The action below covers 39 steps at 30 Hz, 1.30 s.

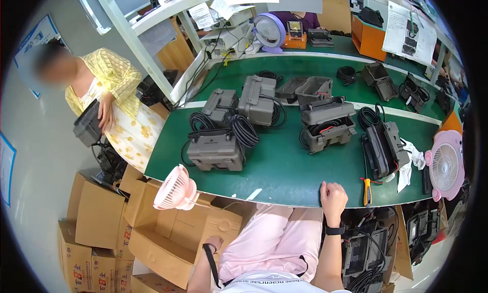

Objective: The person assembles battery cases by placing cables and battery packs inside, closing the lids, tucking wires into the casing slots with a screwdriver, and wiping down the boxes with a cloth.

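My right hand (334,197) rests in a loose fist on the near edge of the green table (284,176), with nothing seen in it. A screwdriver (367,192) with a yellow-and-black handle lies to its right. Beyond that hand stands an open grey plastic box (330,133) with black cable inside. Another open grey box (384,150) is farther right, beside white tissue (405,166). My left hand (214,242) is low beside my lap, near an open carton (173,262); its fingers are mostly hidden. Several closed grey boxes (216,150) with coiled black cables sit left of centre.
A pink fan (175,188) is at the table's left front edge, another pink fan (447,164) at the right. A person in yellow (119,105) stands at left, holding a grey box (89,124). Cartons (96,211) crowd the floor; more boxes (363,252) lie below right.
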{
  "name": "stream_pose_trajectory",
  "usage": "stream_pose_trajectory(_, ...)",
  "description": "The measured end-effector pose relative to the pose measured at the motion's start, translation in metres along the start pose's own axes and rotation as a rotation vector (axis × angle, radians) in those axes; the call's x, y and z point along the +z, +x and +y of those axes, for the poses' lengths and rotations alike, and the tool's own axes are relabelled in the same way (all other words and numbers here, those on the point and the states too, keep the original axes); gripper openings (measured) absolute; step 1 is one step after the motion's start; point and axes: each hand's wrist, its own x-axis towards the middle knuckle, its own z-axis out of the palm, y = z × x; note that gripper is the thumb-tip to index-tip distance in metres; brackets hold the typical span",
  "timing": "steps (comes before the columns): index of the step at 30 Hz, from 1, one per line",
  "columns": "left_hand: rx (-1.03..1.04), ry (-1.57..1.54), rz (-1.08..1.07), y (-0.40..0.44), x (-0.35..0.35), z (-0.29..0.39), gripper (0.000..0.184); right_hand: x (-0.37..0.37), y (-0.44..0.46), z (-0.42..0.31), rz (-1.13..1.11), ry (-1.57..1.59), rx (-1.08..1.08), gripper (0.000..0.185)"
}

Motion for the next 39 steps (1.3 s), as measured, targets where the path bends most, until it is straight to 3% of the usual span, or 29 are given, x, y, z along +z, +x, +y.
stream_pose_trajectory(1, -0.081, -0.121, 0.131, -0.032, -0.072, 0.052, 0.032, 0.002, -0.002, -0.001, 0.017, -0.008, 0.014, 0.035)
stream_pose_trajectory(3, 0.051, -0.387, 0.346, -0.063, -0.157, 0.111, 0.026, 0.007, -0.007, -0.005, 0.065, -0.057, 0.030, 0.036)
stream_pose_trajectory(5, 0.282, -0.651, 0.779, -0.079, -0.207, 0.161, 0.026, 0.011, -0.009, -0.012, 0.107, -0.106, 0.028, 0.036)
stream_pose_trajectory(7, 0.483, -0.410, 1.192, -0.059, -0.234, 0.179, 0.031, 0.016, -0.011, -0.015, 0.135, -0.152, 0.062, 0.035)
stream_pose_trajectory(11, 0.518, -0.147, 1.456, -0.013, -0.283, 0.221, 0.042, 0.018, -0.012, -0.014, 0.128, -0.184, 0.115, 0.035)
stream_pose_trajectory(15, 0.425, -0.021, 1.527, 0.025, -0.317, 0.242, 0.050, 0.018, -0.011, -0.013, 0.147, -0.149, 0.143, 0.037)
stream_pose_trajectory(17, 0.317, -0.023, 1.433, 0.032, -0.329, 0.240, 0.050, 0.017, -0.011, -0.014, 0.154, -0.139, 0.155, 0.037)
stream_pose_trajectory(20, 0.382, -0.019, 1.495, 0.042, -0.330, 0.227, 0.043, 0.016, -0.012, -0.013, 0.142, -0.132, 0.176, 0.036)
stream_pose_trajectory(27, 0.448, -0.239, 1.373, 0.030, -0.347, 0.195, 0.056, 0.016, -0.010, -0.016, 0.152, -0.121, 0.199, 0.035)
stream_pose_trajectory(31, 0.420, -0.259, 1.415, 0.032, -0.343, 0.176, 0.063, 0.018, -0.011, -0.016, 0.144, -0.114, 0.206, 0.037)
stream_pose_trajectory(39, 0.118, -0.198, 1.548, 0.047, -0.350, 0.148, 0.060, 0.017, -0.014, -0.009, 0.122, -0.136, 0.167, 0.036)
